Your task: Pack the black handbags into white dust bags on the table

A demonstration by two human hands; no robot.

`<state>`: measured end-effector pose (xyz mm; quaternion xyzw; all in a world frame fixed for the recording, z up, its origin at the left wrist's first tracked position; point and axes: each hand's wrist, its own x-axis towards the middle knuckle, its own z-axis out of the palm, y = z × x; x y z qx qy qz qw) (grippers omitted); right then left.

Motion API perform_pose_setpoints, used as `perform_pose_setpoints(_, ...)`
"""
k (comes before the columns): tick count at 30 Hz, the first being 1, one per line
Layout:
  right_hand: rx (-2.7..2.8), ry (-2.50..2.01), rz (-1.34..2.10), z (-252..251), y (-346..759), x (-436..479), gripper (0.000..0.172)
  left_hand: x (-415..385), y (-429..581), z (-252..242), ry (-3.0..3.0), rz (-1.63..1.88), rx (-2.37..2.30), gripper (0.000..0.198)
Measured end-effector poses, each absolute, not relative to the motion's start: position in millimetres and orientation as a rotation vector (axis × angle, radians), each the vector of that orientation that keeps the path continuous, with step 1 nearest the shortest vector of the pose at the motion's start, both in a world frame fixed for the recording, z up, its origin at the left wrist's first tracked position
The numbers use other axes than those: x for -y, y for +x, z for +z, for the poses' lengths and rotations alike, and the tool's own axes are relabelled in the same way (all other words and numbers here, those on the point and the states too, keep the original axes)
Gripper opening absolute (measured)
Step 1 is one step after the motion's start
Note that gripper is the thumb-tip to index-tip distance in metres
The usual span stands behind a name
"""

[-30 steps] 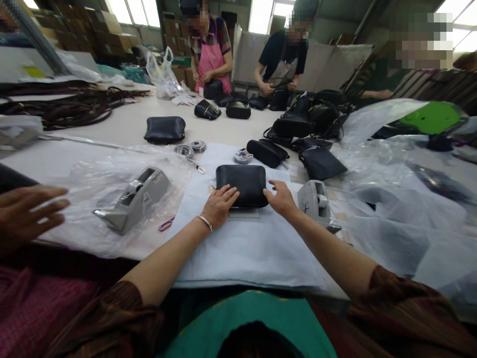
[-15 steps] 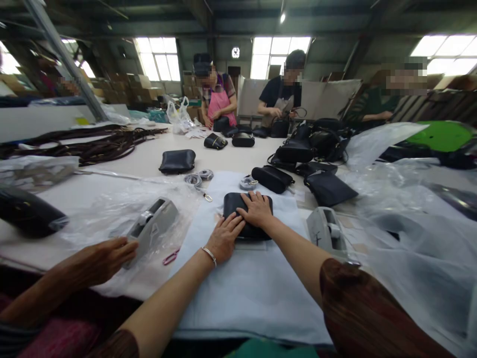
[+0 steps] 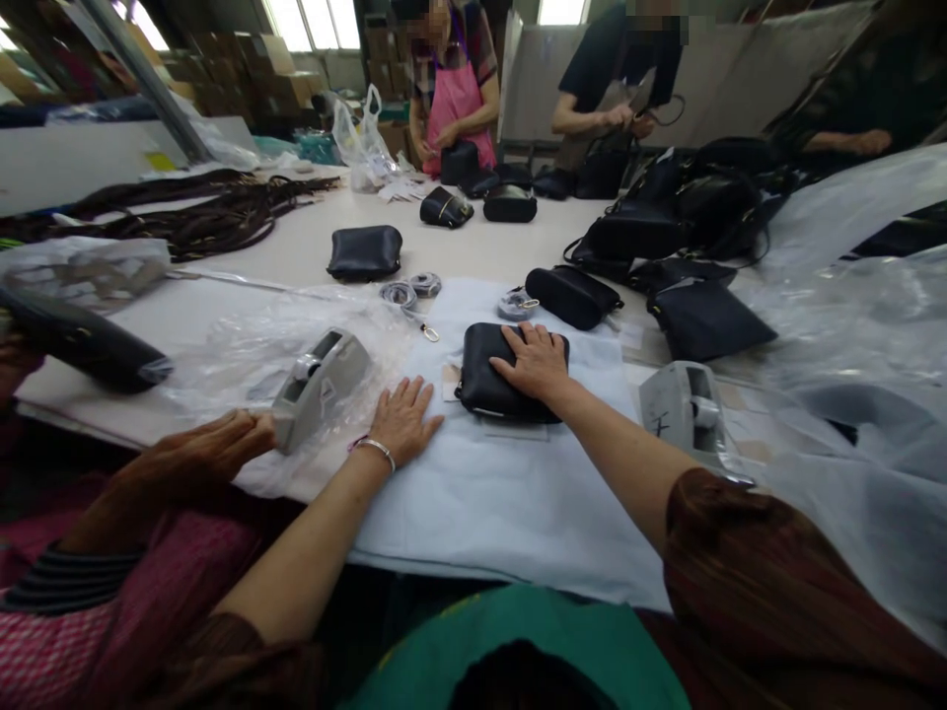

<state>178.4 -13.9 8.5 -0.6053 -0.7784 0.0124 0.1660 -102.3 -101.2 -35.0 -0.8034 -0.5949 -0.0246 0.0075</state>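
Note:
A small black handbag [image 3: 484,370] lies on a pale blue cloth [image 3: 473,503] in front of me. My right hand [image 3: 534,363] rests flat on top of the bag with its fingers spread. To the left of the bag, my left hand [image 3: 403,422] is laid open near the cloth's left edge, palm down, holding nothing. A pale tag sticks out by the bag's left side, and a flat light piece shows under its front edge. Just beyond the bag sit a wrapped coiled strap [image 3: 516,303] and another black bag [image 3: 574,297].
Grey tape dispensers stand at left [image 3: 323,385] and right [image 3: 685,409]. A co-worker's hand [image 3: 214,444] is beside the left one. Black bags [image 3: 673,217] are piled at right, near clear plastic [image 3: 873,345]. Dark straps [image 3: 207,212] lie far left. Several people work across the table.
My left hand has come off the bag and moved left onto the cloth. My right hand stays on the bag. The view has tilted down.

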Motion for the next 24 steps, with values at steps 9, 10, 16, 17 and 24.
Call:
perform_pose_setpoints(9, 2.286, -1.813, -0.154, 12, 180, 18, 0.075, 102, -97, -26, -2.494, 0.047, 1.933, 0.067)
perform_pose_setpoints(10, 2.283, -1.81, -0.162, 12, 180, 18, 0.075, 104, -95, -22, -2.476, 0.032, 1.94, 0.066)
perform_pose_setpoints(16, 2.281, -1.82, -0.152, 11, 178, 16, 0.075, 132, -55, 14, -2.501, -0.15, 1.928, 0.029)
perform_pose_setpoints(17, 2.282, -1.828, -0.141, 12, 178, 16, 0.075, 136, -45, 17, -2.542, -0.147, 1.924, 0.026)
perform_pose_setpoints(24, 2.325, -1.857, -0.118, 16, 179, 12, 0.078, 138, 2, 6, -2.793, 0.045, 1.446, 0.029)
